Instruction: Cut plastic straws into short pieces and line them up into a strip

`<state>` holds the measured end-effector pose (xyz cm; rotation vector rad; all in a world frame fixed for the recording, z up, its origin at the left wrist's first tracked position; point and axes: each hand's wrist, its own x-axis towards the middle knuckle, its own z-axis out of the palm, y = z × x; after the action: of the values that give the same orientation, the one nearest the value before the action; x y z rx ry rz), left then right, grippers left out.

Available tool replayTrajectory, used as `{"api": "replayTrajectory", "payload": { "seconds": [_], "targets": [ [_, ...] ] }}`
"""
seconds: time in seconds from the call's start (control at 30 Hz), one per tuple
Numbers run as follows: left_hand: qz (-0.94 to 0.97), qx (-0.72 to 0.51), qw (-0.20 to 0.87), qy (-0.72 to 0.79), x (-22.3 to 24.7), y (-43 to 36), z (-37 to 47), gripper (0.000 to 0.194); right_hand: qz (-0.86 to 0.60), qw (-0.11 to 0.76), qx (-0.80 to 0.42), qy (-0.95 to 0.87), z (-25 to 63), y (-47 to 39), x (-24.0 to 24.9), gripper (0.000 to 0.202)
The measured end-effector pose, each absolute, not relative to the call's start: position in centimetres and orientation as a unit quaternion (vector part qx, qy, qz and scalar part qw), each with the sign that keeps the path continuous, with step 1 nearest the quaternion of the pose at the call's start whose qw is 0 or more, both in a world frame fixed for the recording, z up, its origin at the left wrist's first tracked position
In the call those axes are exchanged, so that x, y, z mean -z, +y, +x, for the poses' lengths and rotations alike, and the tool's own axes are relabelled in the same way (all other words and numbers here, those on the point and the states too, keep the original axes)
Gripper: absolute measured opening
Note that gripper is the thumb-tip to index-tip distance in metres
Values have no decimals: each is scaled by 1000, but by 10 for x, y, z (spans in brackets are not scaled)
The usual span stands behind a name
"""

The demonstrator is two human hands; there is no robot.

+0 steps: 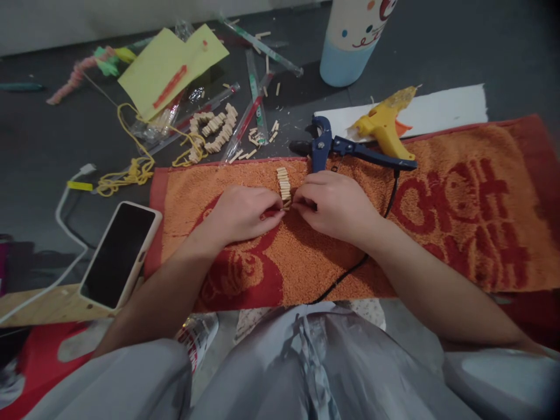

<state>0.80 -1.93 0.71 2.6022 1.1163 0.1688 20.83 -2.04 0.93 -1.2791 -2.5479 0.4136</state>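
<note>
A short ladder-like strip of small pale wooden sticks [284,182] lies on the orange and red towel [324,254]. My left hand [249,213] is at the strip's lower left, thumb and index finger pinched near its bottom end. On the right side of the strip, my right hand [335,204] has its fingertips pressed together beside the same lower end. Whatever either fingertip pinches is too small to make out. Just beyond my right hand lie blue-handled cutters [321,143], and a yellow glue gun [385,119] rests behind them.
A phone [120,254] and a white cable [59,210] are at the left. Behind the towel are coiled stick strips [223,131], yellow cord [135,172], a yellow-green paper [168,67], plastic tubes [256,93], a white board [450,108] and a blue-and-white bottle [350,49].
</note>
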Motion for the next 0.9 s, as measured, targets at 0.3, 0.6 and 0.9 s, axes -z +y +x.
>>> {"api": "replayTrajectory", "payload": {
  "seconds": [0.3,0.6,0.9],
  "targets": [
    [886,-83,127,437,-1,-18,7,22,-439,124,-144,-878,208,-20,-10,15],
    [902,-67,122,410,-5,-20,11,23,-441,124,-151,-876,208,-20,-10,17],
    [892,-80,120,428,-1,-20,11,27,-450,137,-159,-868,209,-20,-11,12]
  ]
}}
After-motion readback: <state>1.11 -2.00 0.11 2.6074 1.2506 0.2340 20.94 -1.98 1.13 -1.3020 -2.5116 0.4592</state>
